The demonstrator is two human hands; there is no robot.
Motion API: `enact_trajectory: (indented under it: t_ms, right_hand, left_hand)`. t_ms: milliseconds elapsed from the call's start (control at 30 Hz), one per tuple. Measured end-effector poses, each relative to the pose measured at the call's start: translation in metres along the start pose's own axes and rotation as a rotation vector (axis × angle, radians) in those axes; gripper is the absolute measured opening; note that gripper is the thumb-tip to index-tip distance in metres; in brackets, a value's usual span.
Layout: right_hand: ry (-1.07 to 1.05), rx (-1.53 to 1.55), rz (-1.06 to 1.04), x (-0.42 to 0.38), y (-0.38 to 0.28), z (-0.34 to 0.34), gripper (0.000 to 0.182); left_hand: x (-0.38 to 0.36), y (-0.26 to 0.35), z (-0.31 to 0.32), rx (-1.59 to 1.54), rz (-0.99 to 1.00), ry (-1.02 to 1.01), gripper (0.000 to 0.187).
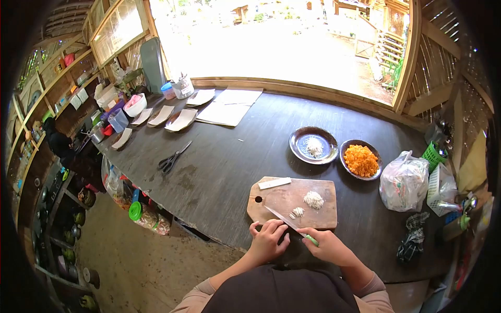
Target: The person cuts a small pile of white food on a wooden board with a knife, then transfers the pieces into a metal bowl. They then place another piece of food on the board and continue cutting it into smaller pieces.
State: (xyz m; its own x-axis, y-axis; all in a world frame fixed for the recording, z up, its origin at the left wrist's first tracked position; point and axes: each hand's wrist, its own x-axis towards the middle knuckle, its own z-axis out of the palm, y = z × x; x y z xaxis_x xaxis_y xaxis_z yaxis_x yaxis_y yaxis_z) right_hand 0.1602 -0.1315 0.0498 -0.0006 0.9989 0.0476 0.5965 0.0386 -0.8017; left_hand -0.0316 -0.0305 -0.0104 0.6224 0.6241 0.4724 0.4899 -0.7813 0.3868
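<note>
My right hand (pixel 327 246) is wrapped round the green handle of a knife (pixel 282 216). Its blade slants up and left over the near edge of a wooden cutting board (pixel 326 220). At the board's front edge, my left hand (pixel 267 240) is beside the blade, fingers bent and apart; whether the fingertips touch the blade cannot be made out. On the board lie a heap of thin white shreds (pixel 313 200), a smaller pile of white pieces (pixel 297 212) and a white rectangular block (pixel 274 183).
Behind the board are a plate (pixel 297 154) with white shreds and a bowl of chopped orange food (pixel 361 160). A plastic bag (pixel 403 182) and dark cloth (pixel 414 237) lie right. Scissors (pixel 169 161) and paper-covered dishes (pixel 181 120) are left. Another person (pixel 60 143) stands far left.
</note>
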Motion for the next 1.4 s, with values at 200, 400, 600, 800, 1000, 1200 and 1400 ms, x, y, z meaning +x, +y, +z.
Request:
enact_trajectory:
  t_ms: [200, 400, 600, 800, 1000, 1200, 1400]
  right_hand:
    - [0.027, -0.105, 0.037, 0.000, -0.002, -0.004, 0.031]
    - [0.145, -0.205, 0.084, 0.001, 0.012, -0.005, 0.029]
    - [0.241, -0.252, 0.139, 0.002, 0.013, -0.011, 0.029]
    - [0.069, -0.093, 0.050, -0.002, 0.002, -0.013, 0.028]
    - [0.263, -0.203, 0.102, -0.001, 0.012, -0.017, 0.028]
    - [0.079, -0.096, 0.098, -0.002, 0.005, -0.020, 0.027]
    - [0.220, -0.153, 0.088, 0.000, 0.015, -0.019, 0.028]
  left_hand:
    - [0.001, 0.002, -0.002, -0.010, -0.009, -0.006, 0.027]
    - [0.001, 0.001, -0.001, -0.031, -0.009, -0.011, 0.029]
    - [0.001, 0.000, -0.001, -0.033, -0.006, -0.005, 0.029]
    - [-0.001, -0.001, 0.001, -0.019, 0.006, 0.013, 0.029]
    - [0.001, 0.000, -0.002, -0.051, -0.013, 0.001, 0.029]
    - [0.001, -0.001, -0.002, -0.053, -0.023, -0.011, 0.028]
    - [0.000, -0.002, -0.001, -0.067, -0.028, -0.004, 0.028]
